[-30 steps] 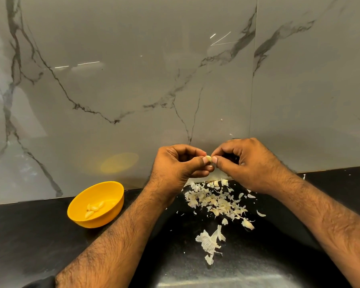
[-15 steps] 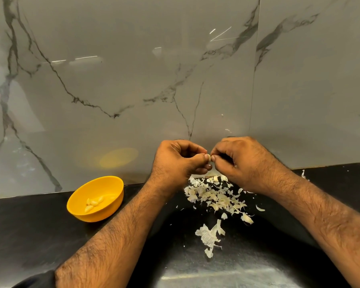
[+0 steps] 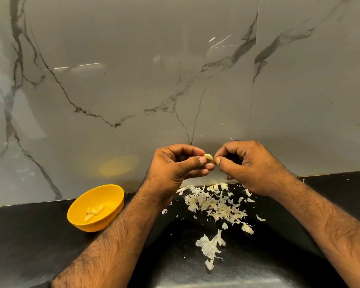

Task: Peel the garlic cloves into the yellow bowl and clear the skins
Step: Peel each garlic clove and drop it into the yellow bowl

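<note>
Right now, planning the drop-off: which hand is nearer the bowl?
Left. The left hand is up and right of the bowl; the right hand is farther right, beyond it.

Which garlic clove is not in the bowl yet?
The garlic clove pinched in the left hand; the other peeled cloves lie inside the yellow bowl.

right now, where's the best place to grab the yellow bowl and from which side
Grip the bowl by its far rim, coming from above with the left hand. It tilts open toward the camera, so that rim stands high, and the cloves lie low inside.
</note>
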The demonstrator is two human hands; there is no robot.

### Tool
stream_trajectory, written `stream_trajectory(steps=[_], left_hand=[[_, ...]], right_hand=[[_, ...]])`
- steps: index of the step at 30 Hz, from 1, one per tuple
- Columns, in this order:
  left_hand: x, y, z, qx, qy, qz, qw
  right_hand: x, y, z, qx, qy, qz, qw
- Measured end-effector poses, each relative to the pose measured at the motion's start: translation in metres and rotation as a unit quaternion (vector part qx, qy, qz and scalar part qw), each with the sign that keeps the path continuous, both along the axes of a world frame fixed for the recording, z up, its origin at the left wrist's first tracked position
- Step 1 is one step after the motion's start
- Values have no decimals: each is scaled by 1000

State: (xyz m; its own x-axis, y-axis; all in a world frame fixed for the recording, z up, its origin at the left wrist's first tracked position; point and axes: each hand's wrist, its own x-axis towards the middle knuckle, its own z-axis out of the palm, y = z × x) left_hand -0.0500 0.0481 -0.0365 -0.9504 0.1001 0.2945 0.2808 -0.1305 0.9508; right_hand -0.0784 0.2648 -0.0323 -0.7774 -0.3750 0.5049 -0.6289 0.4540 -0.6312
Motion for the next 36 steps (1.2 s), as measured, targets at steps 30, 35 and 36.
stream_trajectory(steps=[30,35,36], left_hand=[[-2,5,-4,-77,51,27,995],[-3,4,-5,-91,58,40,993],[-3,4,-5,-92,59,42,993]], right_hand=[[0,0,-2,-57,-24,5,998],[0,-1,-2,-15,7,0,1000],[0,-1,-2,-8,15,0,1000]])
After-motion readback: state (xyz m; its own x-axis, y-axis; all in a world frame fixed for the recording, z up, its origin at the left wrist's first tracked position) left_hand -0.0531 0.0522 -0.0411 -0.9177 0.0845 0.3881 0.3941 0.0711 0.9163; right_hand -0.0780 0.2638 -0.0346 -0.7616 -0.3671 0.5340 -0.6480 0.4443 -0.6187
